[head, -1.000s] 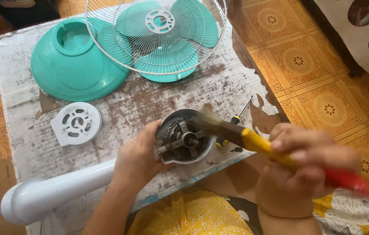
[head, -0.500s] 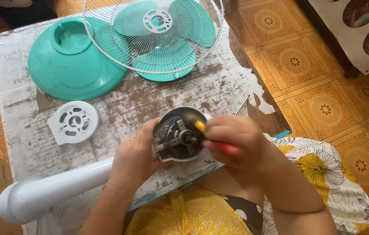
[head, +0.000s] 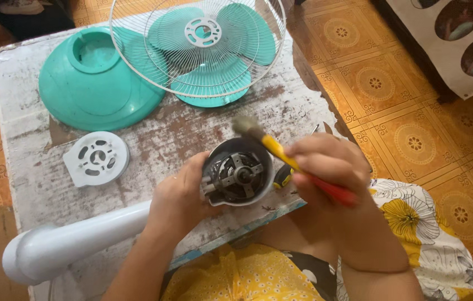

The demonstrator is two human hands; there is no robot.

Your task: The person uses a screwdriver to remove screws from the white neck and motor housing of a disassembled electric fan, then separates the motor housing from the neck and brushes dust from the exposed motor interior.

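Observation:
My left hand (head: 178, 195) grips the side of an open fan motor housing (head: 239, 173), a grey cup with the metal motor showing, joined to a white stand tube (head: 74, 239). My right hand (head: 328, 164) holds a small brush (head: 272, 147) with a yellow and red handle. Its bristles (head: 242, 124) point up and left, just above the housing's far rim. A yellow-handled screwdriver (head: 282, 177) lies on the table right beside the housing, partly hidden by my right hand.
On the worn white table (head: 153, 139) lie a teal round fan cover (head: 94, 83), a white wire grille (head: 197, 44) over a teal blade (head: 214, 56), and a white vented disc (head: 97, 158). Tiled floor lies to the right. A yellow flowered garment covers my lap.
My right hand drew the brush from over the motor out toward the right, and its bristles now sit above the housing's far rim. The left hand kept hold of the housing.

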